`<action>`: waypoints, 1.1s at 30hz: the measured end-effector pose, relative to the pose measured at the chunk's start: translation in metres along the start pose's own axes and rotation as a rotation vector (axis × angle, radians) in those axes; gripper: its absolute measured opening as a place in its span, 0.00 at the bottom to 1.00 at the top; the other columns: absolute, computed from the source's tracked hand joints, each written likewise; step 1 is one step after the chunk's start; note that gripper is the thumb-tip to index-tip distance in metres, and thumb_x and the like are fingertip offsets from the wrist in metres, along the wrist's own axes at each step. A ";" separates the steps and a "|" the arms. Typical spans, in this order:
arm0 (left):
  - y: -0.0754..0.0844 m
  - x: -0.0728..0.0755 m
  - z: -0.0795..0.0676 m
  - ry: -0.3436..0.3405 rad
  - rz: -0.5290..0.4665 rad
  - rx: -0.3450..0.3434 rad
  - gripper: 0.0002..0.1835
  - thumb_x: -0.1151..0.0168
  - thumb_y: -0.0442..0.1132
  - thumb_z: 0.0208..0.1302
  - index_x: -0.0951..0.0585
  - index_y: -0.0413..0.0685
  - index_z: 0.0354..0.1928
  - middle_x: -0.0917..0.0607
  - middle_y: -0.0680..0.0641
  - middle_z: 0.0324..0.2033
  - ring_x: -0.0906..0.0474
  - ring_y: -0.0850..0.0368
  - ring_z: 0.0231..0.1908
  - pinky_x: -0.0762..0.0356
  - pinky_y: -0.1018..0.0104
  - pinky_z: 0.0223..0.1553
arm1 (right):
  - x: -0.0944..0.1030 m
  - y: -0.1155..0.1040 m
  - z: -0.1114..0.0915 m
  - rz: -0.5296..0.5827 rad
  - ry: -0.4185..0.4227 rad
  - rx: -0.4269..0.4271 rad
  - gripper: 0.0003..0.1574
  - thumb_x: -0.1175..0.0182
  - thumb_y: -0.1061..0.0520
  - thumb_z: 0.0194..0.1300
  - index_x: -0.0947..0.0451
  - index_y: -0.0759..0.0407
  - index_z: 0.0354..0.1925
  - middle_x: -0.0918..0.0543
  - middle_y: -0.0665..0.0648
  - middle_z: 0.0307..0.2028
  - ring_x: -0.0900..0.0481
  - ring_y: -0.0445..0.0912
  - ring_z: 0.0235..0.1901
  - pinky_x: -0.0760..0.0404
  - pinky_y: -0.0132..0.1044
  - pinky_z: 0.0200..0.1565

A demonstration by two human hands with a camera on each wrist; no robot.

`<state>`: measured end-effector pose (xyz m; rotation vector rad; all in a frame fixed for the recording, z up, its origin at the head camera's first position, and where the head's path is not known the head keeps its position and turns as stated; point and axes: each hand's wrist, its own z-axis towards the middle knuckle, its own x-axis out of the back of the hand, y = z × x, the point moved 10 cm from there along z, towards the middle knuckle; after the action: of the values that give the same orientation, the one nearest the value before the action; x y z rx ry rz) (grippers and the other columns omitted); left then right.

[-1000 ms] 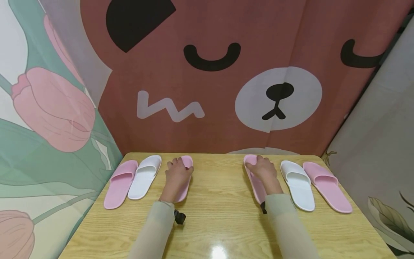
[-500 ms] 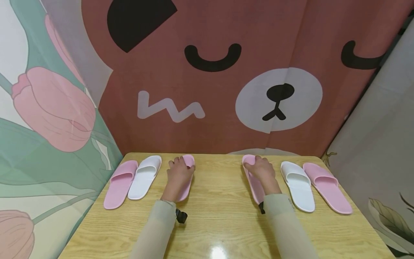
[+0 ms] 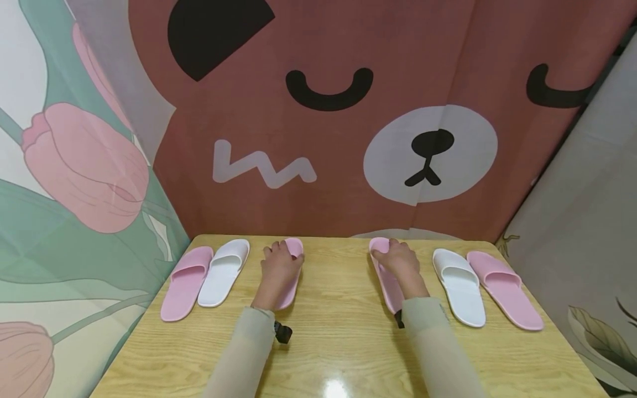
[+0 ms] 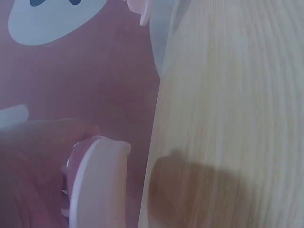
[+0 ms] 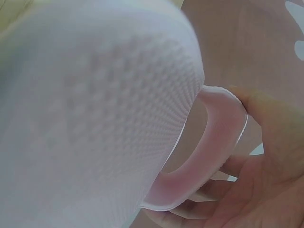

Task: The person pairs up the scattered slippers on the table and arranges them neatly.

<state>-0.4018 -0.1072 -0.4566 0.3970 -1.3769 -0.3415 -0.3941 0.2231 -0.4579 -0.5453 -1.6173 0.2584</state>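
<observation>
The left hand [image 3: 280, 267] is gripping one pink slipper [image 3: 291, 291] and the right hand [image 3: 402, 262] another pink slipper [image 3: 390, 284], both probably being light and soft, the strap [image 5: 218, 135] offering good hold.

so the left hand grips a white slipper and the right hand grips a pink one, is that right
Not quite: the left hand grips a pink slipper, not a white one, as the head view shows. The right hand does grip a pink one.

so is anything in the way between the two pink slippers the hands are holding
Nothing visible: between the pink slipper in the left hand and the other pink slipper in the right hand, the head view shows only wood-grain tabletop.
</observation>
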 end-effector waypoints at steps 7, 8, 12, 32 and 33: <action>0.003 -0.003 0.000 0.002 0.004 0.002 0.40 0.39 0.59 0.67 0.31 0.30 0.65 0.25 0.33 0.57 0.35 0.34 0.60 0.28 0.35 0.53 | -0.001 -0.003 0.000 0.009 0.014 -0.002 0.53 0.46 0.32 0.69 0.43 0.64 0.75 0.35 0.76 0.68 0.35 0.75 0.64 0.30 0.68 0.59; 0.003 -0.004 0.000 0.003 0.005 0.003 0.40 0.39 0.59 0.67 0.31 0.30 0.65 0.25 0.33 0.57 0.34 0.34 0.60 0.28 0.36 0.53 | -0.001 -0.003 0.000 0.010 0.015 -0.003 0.53 0.46 0.32 0.69 0.43 0.64 0.75 0.35 0.76 0.68 0.35 0.75 0.64 0.30 0.68 0.58; 0.005 -0.006 0.000 0.003 -0.001 0.004 0.40 0.38 0.59 0.67 0.30 0.30 0.65 0.25 0.33 0.57 0.34 0.33 0.60 0.28 0.35 0.52 | -0.002 -0.005 0.001 0.001 0.023 -0.003 0.52 0.46 0.31 0.68 0.42 0.63 0.75 0.35 0.76 0.68 0.34 0.75 0.63 0.29 0.67 0.58; 0.018 -0.013 0.002 -0.027 -0.013 -0.006 0.42 0.39 0.59 0.67 0.32 0.30 0.68 0.26 0.32 0.60 0.36 0.33 0.62 0.29 0.35 0.55 | -0.005 -0.017 0.000 0.008 0.042 -0.004 0.52 0.45 0.32 0.68 0.40 0.65 0.74 0.33 0.77 0.66 0.32 0.74 0.62 0.28 0.66 0.57; 0.018 -0.013 0.002 -0.026 -0.013 -0.004 0.41 0.39 0.59 0.67 0.32 0.30 0.67 0.26 0.32 0.60 0.36 0.33 0.62 0.29 0.35 0.55 | -0.006 -0.017 0.000 0.009 0.041 -0.005 0.52 0.45 0.32 0.68 0.40 0.65 0.74 0.33 0.76 0.66 0.32 0.74 0.62 0.28 0.66 0.57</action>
<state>-0.4063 -0.0849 -0.4593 0.3998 -1.3992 -0.3616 -0.3976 0.2058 -0.4548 -0.5590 -1.5761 0.2484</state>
